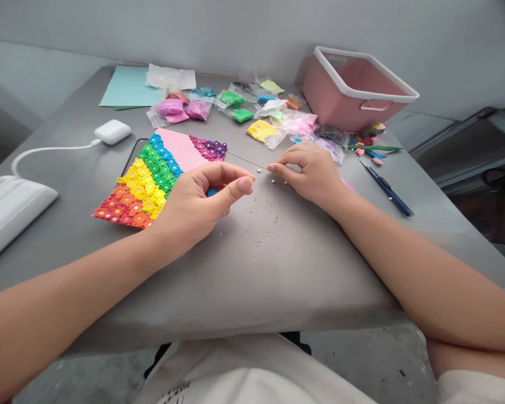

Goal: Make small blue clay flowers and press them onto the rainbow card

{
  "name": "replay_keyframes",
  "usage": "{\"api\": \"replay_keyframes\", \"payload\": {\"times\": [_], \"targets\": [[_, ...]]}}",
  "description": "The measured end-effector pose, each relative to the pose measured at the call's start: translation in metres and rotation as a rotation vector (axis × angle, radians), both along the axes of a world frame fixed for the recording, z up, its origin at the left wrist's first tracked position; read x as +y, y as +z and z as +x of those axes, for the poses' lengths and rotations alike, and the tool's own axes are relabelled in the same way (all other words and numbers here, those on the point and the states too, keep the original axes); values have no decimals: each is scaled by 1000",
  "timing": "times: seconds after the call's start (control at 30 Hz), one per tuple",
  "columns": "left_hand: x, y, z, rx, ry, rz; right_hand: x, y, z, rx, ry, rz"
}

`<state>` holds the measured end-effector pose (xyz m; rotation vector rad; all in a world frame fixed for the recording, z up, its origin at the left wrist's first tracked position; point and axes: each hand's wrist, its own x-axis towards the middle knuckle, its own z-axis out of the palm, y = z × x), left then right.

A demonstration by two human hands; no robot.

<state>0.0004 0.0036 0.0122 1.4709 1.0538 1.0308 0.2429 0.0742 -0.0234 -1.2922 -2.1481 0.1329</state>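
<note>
My left hand (202, 199) rests on the grey table (256, 264) with thumb and fingers pinched together; something blue shows under the palm, and what the fingers hold is too small to name. My right hand (309, 171) is closed on a thin metal needle tool (246, 160) whose tip points left toward a pink card (185, 148). The card is covered with rows of small clay flowers in red, orange, yellow, green, blue and purple (145, 182). Tiny white beads (273, 180) lie scattered between the hands.
Several small bags of coloured clay (235, 109) lie behind the card. A pink plastic basket (353, 87) stands at the back right. A blue pen-like tool (389, 191) lies to the right. A white earbud case (112, 131) and cable are at the left, a teal sheet (126, 87) behind.
</note>
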Motion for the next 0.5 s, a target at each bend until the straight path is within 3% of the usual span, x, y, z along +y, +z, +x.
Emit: {"api": "replay_keyframes", "payload": {"times": [0.3,0.5], "targets": [[0,1,1,-11,5,-14,1,-5,1,-77,119,-3],[1,0,1,-60,-7,-34,-1,-5,3,15,64,77]]}}
